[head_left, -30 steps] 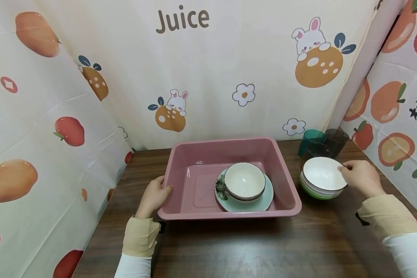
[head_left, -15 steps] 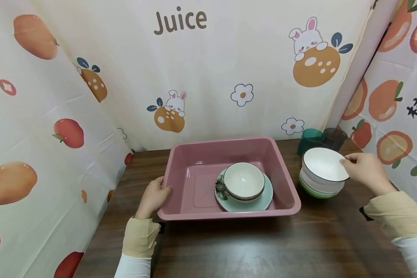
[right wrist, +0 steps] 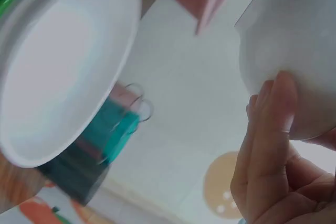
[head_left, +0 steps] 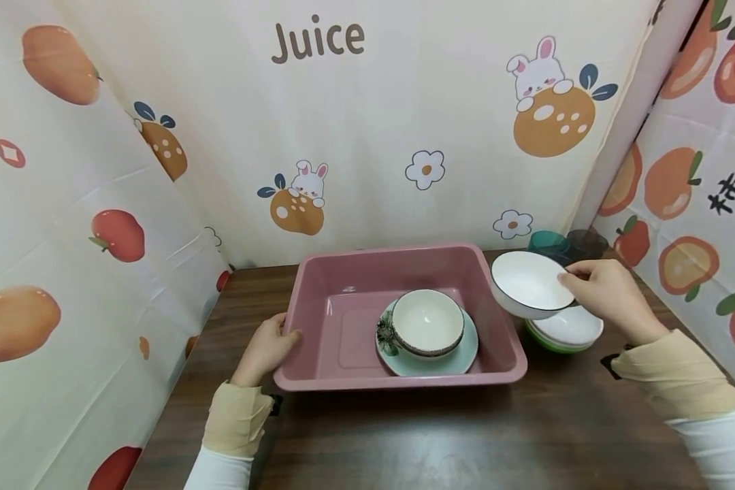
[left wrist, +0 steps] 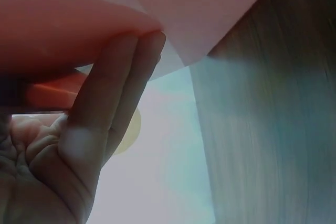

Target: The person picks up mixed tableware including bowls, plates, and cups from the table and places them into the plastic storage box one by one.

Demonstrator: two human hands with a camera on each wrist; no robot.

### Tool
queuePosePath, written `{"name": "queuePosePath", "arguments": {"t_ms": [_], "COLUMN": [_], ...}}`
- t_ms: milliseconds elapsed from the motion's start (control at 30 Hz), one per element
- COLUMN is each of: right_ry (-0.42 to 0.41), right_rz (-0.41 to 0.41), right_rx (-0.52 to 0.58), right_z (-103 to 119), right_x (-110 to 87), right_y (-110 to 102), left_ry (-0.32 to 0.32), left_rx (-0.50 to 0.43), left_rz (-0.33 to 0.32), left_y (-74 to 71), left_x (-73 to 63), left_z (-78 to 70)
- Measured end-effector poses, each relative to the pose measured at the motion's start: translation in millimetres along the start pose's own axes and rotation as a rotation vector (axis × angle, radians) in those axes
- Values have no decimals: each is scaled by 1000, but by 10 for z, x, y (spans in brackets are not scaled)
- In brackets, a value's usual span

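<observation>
In the head view my right hand (head_left: 612, 292) pinches the rim of a white bowl (head_left: 529, 282) with a dark edge. The bowl hangs tilted over the right rim of a pink basin (head_left: 343, 384). In the right wrist view, fingers (right wrist: 273, 114) press on the bowl's outer wall. My left hand (head_left: 266, 348) grips the basin's left rim, thumb on top; the left wrist view has its fingers (left wrist: 105, 87) under the rim. Inside the basin a cream bowl (head_left: 429, 320) sits on a pale blue plate (head_left: 468, 354) with a dark leaf print.
Right of the basin stands a stack of white bowls (head_left: 578, 327) with a green bowl (head_left: 554, 346) at the bottom. Behind it are a teal cup (head_left: 548, 243) and a dark cup (head_left: 588, 245). A printed curtain (head_left: 367, 122) closes off the back of the wooden table (head_left: 392, 442).
My right hand has lifted the white bowl off the stack and carried it left to the basin's right rim, uncovering the bowl below. My left hand has kept its hold on the basin.
</observation>
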State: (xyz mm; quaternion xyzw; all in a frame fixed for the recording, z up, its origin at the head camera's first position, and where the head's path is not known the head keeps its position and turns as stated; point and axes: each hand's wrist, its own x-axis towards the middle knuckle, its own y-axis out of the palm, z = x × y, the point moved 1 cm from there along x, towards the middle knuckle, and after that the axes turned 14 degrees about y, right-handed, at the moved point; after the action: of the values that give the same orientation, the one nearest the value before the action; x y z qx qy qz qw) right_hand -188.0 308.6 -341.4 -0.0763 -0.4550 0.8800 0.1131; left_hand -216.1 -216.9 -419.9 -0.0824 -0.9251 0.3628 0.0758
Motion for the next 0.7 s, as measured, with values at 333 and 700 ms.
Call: {"name": "queuePosePath", "arguments": {"t_ms": [333,700], "right_ry": [-93,-155], "right_rz": [35,79], "right_rx": [73,82], "right_z": [315,552], "right_x": [-48,-87], "right_y": [149,283], "left_ry": [11,88], "left_rx": [9,61], "left_rz": [-4,-141], "left_y": [-144,-361], "left_x": [-42,-146], "left_z": [-13,-478]}}
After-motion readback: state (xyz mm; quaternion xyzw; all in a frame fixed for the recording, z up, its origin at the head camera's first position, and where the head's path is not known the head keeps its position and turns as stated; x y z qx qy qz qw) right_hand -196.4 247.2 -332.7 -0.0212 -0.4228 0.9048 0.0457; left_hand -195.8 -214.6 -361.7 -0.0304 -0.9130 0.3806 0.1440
